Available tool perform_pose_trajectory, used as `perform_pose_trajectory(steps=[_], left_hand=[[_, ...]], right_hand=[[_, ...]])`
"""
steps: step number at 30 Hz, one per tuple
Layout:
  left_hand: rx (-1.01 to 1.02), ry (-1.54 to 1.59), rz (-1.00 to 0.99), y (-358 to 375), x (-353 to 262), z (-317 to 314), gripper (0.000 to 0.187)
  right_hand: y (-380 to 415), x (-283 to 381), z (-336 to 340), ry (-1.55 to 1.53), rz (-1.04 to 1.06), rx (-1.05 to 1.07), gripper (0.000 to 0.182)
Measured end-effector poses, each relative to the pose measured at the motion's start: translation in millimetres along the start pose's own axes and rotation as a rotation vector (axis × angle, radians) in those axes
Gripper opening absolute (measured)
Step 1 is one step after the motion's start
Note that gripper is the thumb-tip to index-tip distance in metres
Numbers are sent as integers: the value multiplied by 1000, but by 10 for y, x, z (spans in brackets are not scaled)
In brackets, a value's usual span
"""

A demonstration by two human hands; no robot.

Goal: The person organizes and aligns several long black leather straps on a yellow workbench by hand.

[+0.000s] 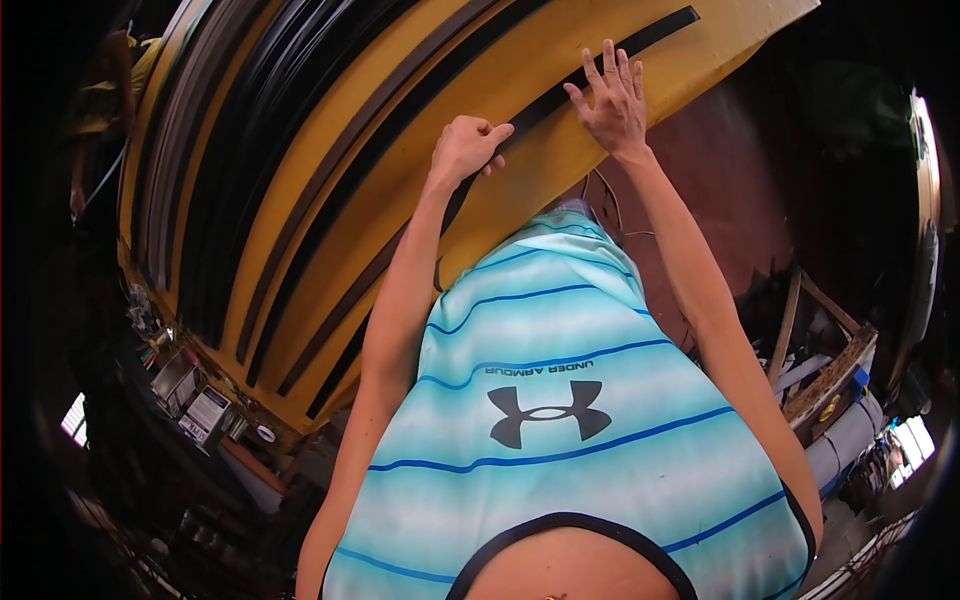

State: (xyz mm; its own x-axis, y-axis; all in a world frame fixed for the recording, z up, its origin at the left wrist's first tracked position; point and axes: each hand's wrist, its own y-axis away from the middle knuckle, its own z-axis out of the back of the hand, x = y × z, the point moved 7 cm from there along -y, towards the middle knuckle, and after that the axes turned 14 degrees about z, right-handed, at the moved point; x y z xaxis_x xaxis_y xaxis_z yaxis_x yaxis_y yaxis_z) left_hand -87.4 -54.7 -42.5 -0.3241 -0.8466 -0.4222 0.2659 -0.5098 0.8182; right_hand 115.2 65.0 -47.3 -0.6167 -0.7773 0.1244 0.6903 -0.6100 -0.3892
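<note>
A long black strip lies along the near edge of a yellow tabletop. My left hand is closed on this strip, its thumb and fingers bent together over it. Farther along, my right hand is flat with the fingers stretched and slightly apart, overlapping the strip. The strip curves back under my left wrist toward my waist. Beside it, more dark strips run roughly parallel across the yellow surface.
A thick bundle of black strips covers the far left of the tabletop. Another person's arm shows at the far left edge. Cluttered boxes stand at lower left. A wooden frame and a grey roll are at right.
</note>
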Motion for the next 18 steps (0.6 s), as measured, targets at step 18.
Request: perform_pose_trajectory(steps=[18], left_hand=[[-106, -57, -123, 18, 72, -57, 42]], right_hand=[[67, 206, 131, 32, -123, -103, 57]])
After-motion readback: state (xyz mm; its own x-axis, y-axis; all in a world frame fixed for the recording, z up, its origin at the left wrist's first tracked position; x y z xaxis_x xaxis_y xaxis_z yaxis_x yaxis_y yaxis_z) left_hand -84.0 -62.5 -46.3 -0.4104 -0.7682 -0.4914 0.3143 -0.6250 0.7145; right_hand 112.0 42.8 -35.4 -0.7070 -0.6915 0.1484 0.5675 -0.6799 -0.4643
